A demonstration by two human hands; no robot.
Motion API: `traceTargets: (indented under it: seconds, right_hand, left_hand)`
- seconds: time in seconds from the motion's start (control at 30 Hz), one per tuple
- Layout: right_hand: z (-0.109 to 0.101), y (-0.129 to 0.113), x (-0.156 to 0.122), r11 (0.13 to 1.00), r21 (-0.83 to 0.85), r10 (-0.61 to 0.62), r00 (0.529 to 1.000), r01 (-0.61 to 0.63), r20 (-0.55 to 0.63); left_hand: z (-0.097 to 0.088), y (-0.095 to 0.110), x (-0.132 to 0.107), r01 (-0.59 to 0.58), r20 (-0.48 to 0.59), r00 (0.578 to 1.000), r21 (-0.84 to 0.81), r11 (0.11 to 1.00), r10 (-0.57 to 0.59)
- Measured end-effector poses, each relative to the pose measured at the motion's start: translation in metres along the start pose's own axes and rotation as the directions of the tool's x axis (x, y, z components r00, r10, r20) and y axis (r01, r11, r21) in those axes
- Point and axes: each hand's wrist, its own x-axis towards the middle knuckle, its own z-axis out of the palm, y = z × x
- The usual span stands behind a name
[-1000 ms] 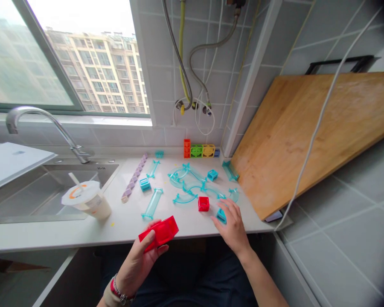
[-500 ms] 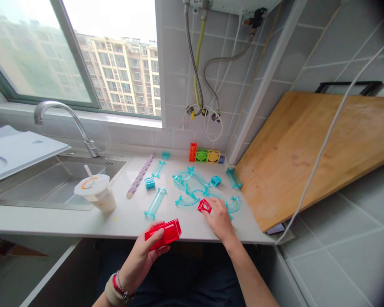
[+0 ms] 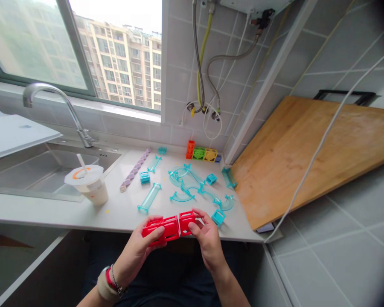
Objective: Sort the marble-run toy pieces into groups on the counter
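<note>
The red bar (image 3: 170, 228) is in the left hand (image 3: 137, 245), fingers wrapped round it. Beside the bar's right end, the right hand (image 3: 210, 239) pinches a red cube (image 3: 187, 215) between fingers. Beyond the bar, teal tracks (image 3: 151, 197) lie on the desk (image 3: 123, 216); left of it stands a cup (image 3: 96, 189).

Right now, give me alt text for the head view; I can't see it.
The left hand holds a long red block lined up with the red cube in the right hand. Beyond, teal pieces lie on the counter; at left, a cup stands by the sink.
</note>
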Motion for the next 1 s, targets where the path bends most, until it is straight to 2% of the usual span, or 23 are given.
traceTargets:
  seconds: [0.1, 0.2, 0.33, 0.47, 0.63, 0.77, 1.0]
  right_hand:
    - [0.004, 0.006, 0.001, 0.998, -0.065, -0.011, 1.000, 0.011, 0.003]
    - [0.006, 0.011, 0.001, 0.998, -0.061, -0.010, 1.000, 0.011, 0.013]
    - [0.006, 0.014, -0.002, 1.000, -0.015, 0.001, 0.998, 0.000, 0.066]
    - [0.001, 0.010, -0.006, 1.000, 0.028, -0.002, 0.983, -0.003, 0.184]
    - [-0.011, -0.001, -0.009, 0.999, -0.020, 0.050, 0.948, -0.046, 0.315]
    - [-0.018, -0.002, -0.008, 0.994, -0.056, 0.107, 0.934, -0.093, 0.341]
    - [-0.021, 0.001, -0.008, 0.994, -0.067, 0.104, 0.933, -0.086, 0.345]
  left_hand:
    - [-0.001, -0.004, 0.001, -0.004, -0.008, 1.000, 0.008, 1.000, 0.004]
    - [-0.002, -0.006, 0.002, -0.003, -0.024, 1.000, 0.032, 0.999, 0.004]
    - [-0.005, -0.006, 0.001, -0.104, -0.056, 0.992, 0.205, 0.973, 0.117]
    - [-0.012, 0.000, -0.003, -0.292, 0.059, 0.954, 0.408, 0.865, 0.294]
    - [-0.021, 0.004, -0.008, -0.480, 0.249, 0.877, 0.485, 0.731, 0.411]
    - [-0.026, 0.003, -0.009, -0.545, 0.349, 0.838, 0.493, 0.678, 0.420]
    - [-0.024, 0.005, -0.011, -0.597, 0.389, 0.802, 0.505, 0.623, 0.452]
